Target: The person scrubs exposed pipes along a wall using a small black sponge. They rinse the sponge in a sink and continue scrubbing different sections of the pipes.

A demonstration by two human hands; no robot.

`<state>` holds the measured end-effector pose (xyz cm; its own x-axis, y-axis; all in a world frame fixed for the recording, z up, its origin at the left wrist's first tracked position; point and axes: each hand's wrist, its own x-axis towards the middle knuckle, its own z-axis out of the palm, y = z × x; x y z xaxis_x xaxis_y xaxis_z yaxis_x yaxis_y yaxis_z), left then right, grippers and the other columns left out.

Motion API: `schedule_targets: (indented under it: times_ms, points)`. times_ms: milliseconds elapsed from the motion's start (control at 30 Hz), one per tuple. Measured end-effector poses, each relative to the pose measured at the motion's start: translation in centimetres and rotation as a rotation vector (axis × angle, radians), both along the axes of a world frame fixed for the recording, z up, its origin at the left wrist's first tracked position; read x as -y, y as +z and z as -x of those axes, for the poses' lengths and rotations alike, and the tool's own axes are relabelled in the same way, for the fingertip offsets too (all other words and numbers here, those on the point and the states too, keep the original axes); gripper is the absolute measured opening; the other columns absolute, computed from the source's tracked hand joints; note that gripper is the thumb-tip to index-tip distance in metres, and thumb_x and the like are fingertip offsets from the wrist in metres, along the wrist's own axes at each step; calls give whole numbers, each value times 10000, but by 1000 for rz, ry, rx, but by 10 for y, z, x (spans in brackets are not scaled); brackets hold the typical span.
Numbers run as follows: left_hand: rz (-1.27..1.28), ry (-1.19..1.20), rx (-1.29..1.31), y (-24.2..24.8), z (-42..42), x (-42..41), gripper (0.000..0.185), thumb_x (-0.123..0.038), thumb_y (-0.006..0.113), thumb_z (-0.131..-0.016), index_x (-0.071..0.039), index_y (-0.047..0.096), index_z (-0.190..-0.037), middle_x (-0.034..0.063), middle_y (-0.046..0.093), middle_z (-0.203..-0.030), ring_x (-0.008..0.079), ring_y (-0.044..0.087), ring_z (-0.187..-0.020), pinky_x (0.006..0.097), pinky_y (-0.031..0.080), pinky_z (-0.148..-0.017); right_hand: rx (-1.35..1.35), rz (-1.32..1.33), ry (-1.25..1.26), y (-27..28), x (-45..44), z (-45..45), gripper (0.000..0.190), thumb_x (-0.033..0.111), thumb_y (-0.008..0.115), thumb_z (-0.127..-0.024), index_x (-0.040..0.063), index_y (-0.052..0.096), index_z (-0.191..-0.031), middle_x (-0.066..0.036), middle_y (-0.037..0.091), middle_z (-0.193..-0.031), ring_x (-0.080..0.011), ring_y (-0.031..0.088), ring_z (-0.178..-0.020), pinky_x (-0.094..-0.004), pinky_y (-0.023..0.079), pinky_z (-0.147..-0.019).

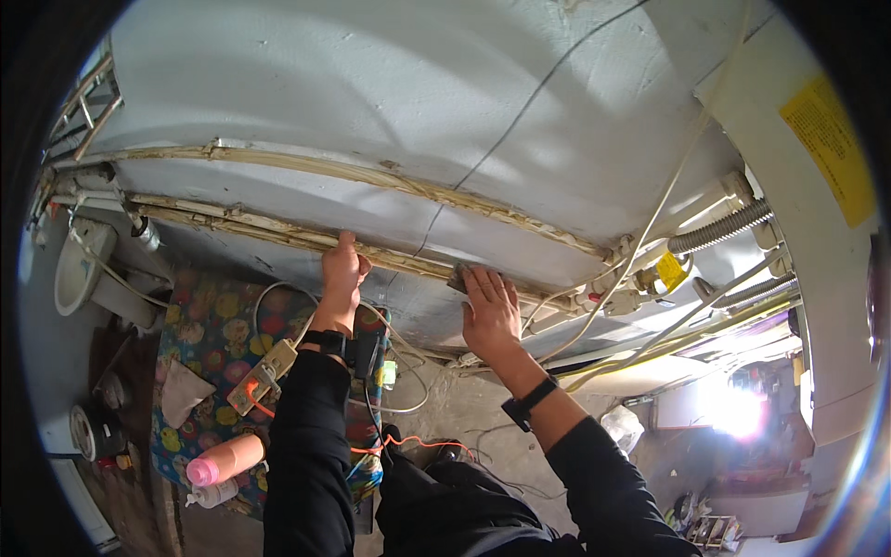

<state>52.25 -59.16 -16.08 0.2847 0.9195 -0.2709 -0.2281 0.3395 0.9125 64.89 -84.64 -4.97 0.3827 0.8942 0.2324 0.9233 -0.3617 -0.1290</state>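
Observation:
Two long, grimy, off-white pipes run along the pale wall (390, 76). My left hand (341, 271) grips the lower pipe (411, 263), its thumb lying over the top; the fingertips are partly hidden. Farther right on the same pipe, my right hand (491, 310) presses a small dark grey pad (456, 277) against it with outstretched fingers. Most of the pad is covered, so its exact kind cannot be told. Above both hands runs the upper pipe (334, 169), with brownish stains along it. Dark straps circle both wrists.
Below my left arm, a flower-patterned cloth (230, 327) bears a power strip (261, 379), a pink-capped bottle (226, 459) and a folded rag (184, 393). Loose cables hang at the right near valves, corrugated hoses (724, 226) and a white appliance casing (759, 76). A washbasin (87, 268) stands left.

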Motion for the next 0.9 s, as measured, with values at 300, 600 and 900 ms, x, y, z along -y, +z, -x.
schedule_targets:
  times_ms: [300,600,900]
  points:
    - [-89,-102,84,-34,-11,-24,677,-502,620,-1097,-110,497,-559,82,526,-503,183,445,-403,362,285,-404,-30,1,58,-24,-48,41,821,394,728,-1038,99,419,-1739,-147,452,-1768,-367,364,-1664,-578,213,-1393]
    - [128,12,39,3,-4,-7,701,-528,594,-1096,-103,540,-542,79,546,-493,166,445,-396,334,309,-401,87,-34,-235,-19,76,-41,891,256,761,-996,60,349,-1761,-191,361,-1819,-428,328,-1677,-567,288,-1368]
    - [81,-39,94,-7,-2,-7,657,-472,624,-1118,-99,551,-582,83,564,-517,163,448,-407,342,298,-403,28,-119,-379,-19,90,-50,934,183,816,-953,-101,337,-1704,-328,320,-1793,-574,238,-1672,-595,276,-1374]
